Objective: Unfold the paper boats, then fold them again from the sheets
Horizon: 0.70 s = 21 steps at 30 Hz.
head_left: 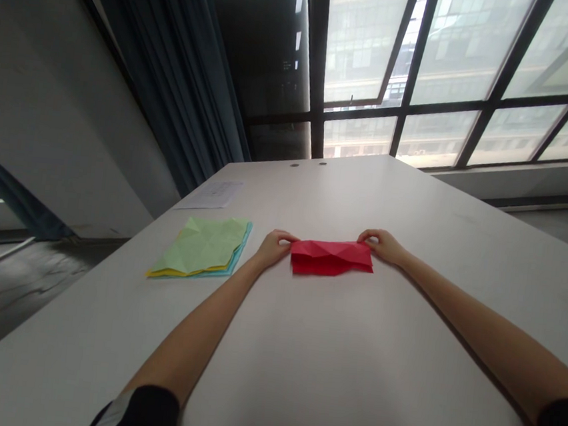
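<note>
A creased sheet of red paper [332, 258] lies folded over on the white table, its front edge gaping a little. At its left end, my left hand [275, 247] pinches the upper corner between thumb and fingers. My right hand [381, 243] grips the opposite upper corner at the right end. Left of my left hand is a stack of creased paper sheets [205, 245], light green on top with yellow and light blue edges showing beneath.
The white table [330, 358] stretches away toward the windows [369, 60]. Near its far left edge lies a white printed sheet [213, 195]. Two dark round spots mark the far end. A dark blue curtain [174, 48] hangs beyond the left side.
</note>
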Available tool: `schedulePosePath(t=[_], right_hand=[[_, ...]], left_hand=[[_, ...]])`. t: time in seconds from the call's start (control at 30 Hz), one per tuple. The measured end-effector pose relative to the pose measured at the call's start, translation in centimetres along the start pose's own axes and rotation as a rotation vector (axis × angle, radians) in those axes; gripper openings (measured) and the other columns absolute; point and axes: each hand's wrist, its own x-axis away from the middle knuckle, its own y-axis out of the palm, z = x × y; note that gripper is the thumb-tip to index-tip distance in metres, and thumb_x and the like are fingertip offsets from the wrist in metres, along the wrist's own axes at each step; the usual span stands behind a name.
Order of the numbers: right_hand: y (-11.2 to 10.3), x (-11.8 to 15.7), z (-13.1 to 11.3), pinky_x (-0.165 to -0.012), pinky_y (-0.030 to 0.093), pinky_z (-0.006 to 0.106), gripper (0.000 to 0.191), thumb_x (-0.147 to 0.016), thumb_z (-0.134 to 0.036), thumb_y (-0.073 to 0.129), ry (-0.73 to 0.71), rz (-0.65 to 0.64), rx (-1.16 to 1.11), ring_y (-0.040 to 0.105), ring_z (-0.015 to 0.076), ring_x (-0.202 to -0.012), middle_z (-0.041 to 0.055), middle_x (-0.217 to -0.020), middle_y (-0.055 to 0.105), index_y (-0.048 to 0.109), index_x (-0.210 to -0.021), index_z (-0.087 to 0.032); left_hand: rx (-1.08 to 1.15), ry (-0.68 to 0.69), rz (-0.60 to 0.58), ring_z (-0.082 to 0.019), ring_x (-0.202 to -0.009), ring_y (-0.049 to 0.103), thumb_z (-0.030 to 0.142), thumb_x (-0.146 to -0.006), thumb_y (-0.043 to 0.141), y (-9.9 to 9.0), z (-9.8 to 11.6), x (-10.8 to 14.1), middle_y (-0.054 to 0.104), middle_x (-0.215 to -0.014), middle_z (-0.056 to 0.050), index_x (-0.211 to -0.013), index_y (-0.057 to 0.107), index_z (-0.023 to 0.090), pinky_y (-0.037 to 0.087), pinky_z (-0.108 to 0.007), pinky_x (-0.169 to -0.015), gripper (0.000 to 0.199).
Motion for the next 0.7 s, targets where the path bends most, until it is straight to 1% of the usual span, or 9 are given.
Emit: schedulePosePath(t=[0.07,0.13,0.2,0.27,0.33,0.4,0.53,0.63,0.7], right_hand=[[0.0,0.0,-0.1,-0.079,0.047,0.033,0.023,-0.072,-0.019,0.048,0.015,0.003,0.017,0.061,0.0202,-0.079,0.0008,-0.082,0.07,0.069,-0.081,-0.021],[0.1,0.0,-0.2,-0.079,0.047,0.032,0.023,-0.071,-0.018,0.048,0.028,0.003,0.044,0.061,0.0197,-0.079,0.0006,-0.083,0.07,0.069,-0.08,-0.022],[0.1,0.0,-0.3,-0.079,0.046,0.032,0.024,-0.071,-0.017,0.047,0.028,-0.006,0.077,0.061,0.0196,-0.08,0.0006,-0.085,0.07,0.069,-0.081,-0.022],[0.0,-0.1,-0.4,-0.081,0.045,0.032,0.027,-0.071,-0.016,0.045,0.008,-0.024,0.115,0.06,0.0196,-0.084,0.0007,-0.088,0.069,0.069,-0.082,-0.022],[-0.2,-0.2,-0.4,-0.084,0.044,0.032,0.03,-0.071,-0.014,0.043,-0.024,-0.055,0.153,0.059,0.0194,-0.088,0.001,-0.091,0.068,0.069,-0.083,-0.022],[-0.4,-0.3,-0.5,-0.085,0.043,0.031,0.034,-0.07,-0.011,0.04,-0.05,-0.098,0.19,0.059,0.0188,-0.089,0.0012,-0.093,0.067,0.069,-0.084,-0.022],[-0.8,-0.8,-1.3,-0.088,0.041,0.034,0.034,-0.072,-0.013,0.04,-0.065,-0.151,0.311,0.057,0.0201,-0.092,0.0022,-0.095,0.066,0.069,-0.084,-0.024],[-0.7,-1.0,-2.9,-0.087,0.04,0.037,0.03,-0.076,-0.018,0.042,-0.098,-0.139,0.4,0.055,0.0231,-0.095,0.0053,-0.1,0.064,0.068,-0.09,-0.023],[-0.2,-1.0,-4.3,-0.087,0.039,0.038,0.028,-0.08,-0.022,0.042,-0.144,-0.147,0.416,0.054,0.0237,-0.096,0.0065,-0.102,0.063,0.066,-0.095,-0.023]], left_hand=[[-0.086,-0.013,0.042,-0.018,-0.093,0.057,0.019,-0.071,0.057,0.1,-0.1,0.0,0.067,-0.089,-0.003,-0.084,0.071,0.021,0.043,-0.031,-0.087,0.02],[-0.167,0.002,0.055,-0.018,-0.095,0.055,0.018,-0.072,0.056,0.2,-0.2,0.1,0.066,-0.091,-0.004,-0.085,0.071,0.023,0.041,-0.033,-0.089,0.021],[-0.247,0.051,0.023,-0.019,-0.097,0.053,0.018,-0.074,0.054,0.2,-0.3,0.1,0.067,-0.09,-0.004,-0.087,0.071,0.025,0.037,-0.038,-0.093,0.023],[-0.31,0.111,-0.037,-0.02,-0.101,0.05,0.014,-0.074,0.05,0.2,-0.3,0.1,0.068,-0.09,-0.002,-0.088,0.07,0.028,0.032,-0.042,-0.096,0.028],[-0.35,0.163,-0.097,-0.021,-0.104,0.048,0.01,-0.073,0.047,0.1,-0.3,0.1,0.068,-0.093,0.0,-0.089,0.07,0.029,0.03,-0.043,-0.097,0.034],[-0.382,0.186,-0.127,-0.022,-0.105,0.047,0.008,-0.071,0.046,0.0,-0.1,-0.1,0.068,-0.096,0.0,-0.087,0.07,0.029,0.029,-0.044,-0.096,0.036],[-0.467,0.17,-0.139,-0.024,-0.101,0.048,0.015,-0.074,0.046,-0.1,1.7,-0.4,0.067,-0.094,-0.003,-0.079,0.071,0.025,0.03,-0.045,-0.093,0.028],[-0.521,0.168,-0.171,-0.024,-0.095,0.051,0.021,-0.078,0.044,0.2,3.8,-0.4,0.066,-0.094,-0.006,-0.086,0.069,0.021,0.035,-0.042,-0.088,0.026],[-0.52,0.206,-0.208,-0.024,-0.092,0.052,0.026,-0.081,0.042,0.7,5.3,-0.3,0.065,-0.095,-0.008,-0.091,0.067,0.019,0.037,-0.04,-0.085,0.028]])
